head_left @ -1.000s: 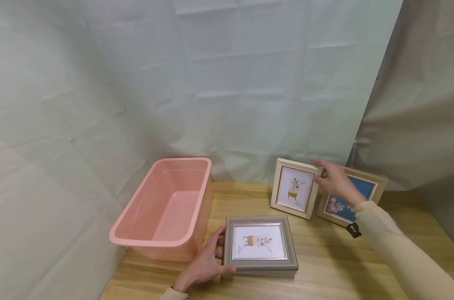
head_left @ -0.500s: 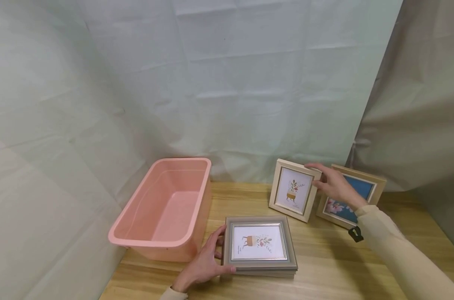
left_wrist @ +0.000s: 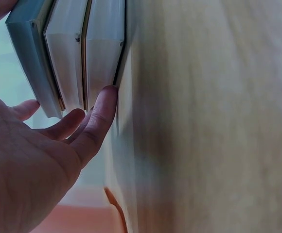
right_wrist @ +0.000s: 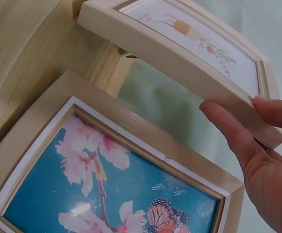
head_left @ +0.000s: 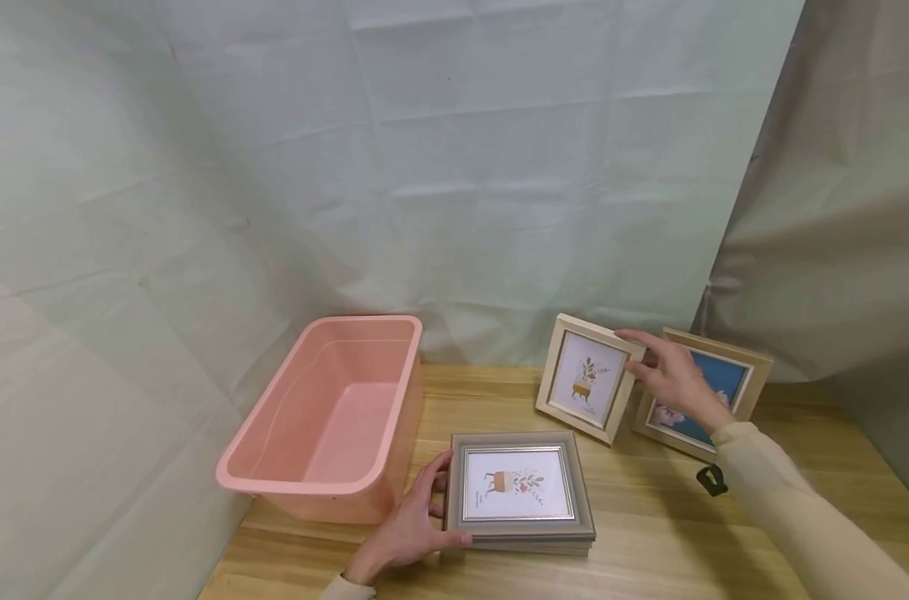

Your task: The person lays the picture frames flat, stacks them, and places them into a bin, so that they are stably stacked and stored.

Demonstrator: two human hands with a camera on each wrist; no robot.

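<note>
At the upper right corner of an upright cream picture frame (head_left: 585,375), my right hand (head_left: 675,379) pinches the edge, thumb in front and fingers at the top and side. The frame's white print shows a potted plant. In the right wrist view that cream frame (right_wrist: 194,63) leans over, its side wall toward the camera. My left hand (head_left: 412,521) rests against the left side of a flat stack of picture frames (head_left: 521,533), a grey one on top. Its thumb lies at the front corner. From the left wrist, fingertips (left_wrist: 104,104) touch the side edges of three stacked frames (left_wrist: 99,63).
Just right of the cream frame, a tan picture frame (head_left: 754,383) with pink blossoms and a butterfly on blue stands upright, partly behind my right hand. A pink plastic tub (head_left: 327,485) sits to the left on the wooden table (head_left: 476,396). Pale cloth (head_left: 499,208) hangs behind.
My right hand and the cream frame have shifted slightly to the left, the frame turning a little. My left hand and the stack have stayed in place.
</note>
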